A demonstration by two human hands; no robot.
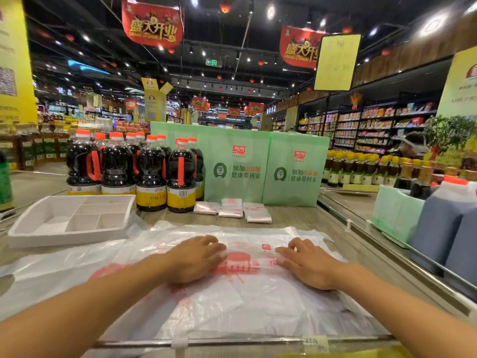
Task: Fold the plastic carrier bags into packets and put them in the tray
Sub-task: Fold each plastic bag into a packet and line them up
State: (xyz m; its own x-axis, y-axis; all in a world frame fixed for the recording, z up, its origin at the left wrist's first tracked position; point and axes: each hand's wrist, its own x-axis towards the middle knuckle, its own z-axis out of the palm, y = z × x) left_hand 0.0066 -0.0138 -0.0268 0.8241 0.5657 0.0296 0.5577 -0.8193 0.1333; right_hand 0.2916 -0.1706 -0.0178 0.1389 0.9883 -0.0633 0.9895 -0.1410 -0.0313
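Both your left hand (196,258) and right hand (311,266) press the carrier bag (245,306) with straight fingers (214,248), so smooth it flat before you fold.

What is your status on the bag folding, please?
Left hand, right hand open, pressing carrier bag flat. Folded packets beyond, not in tray. Nothing in the way.
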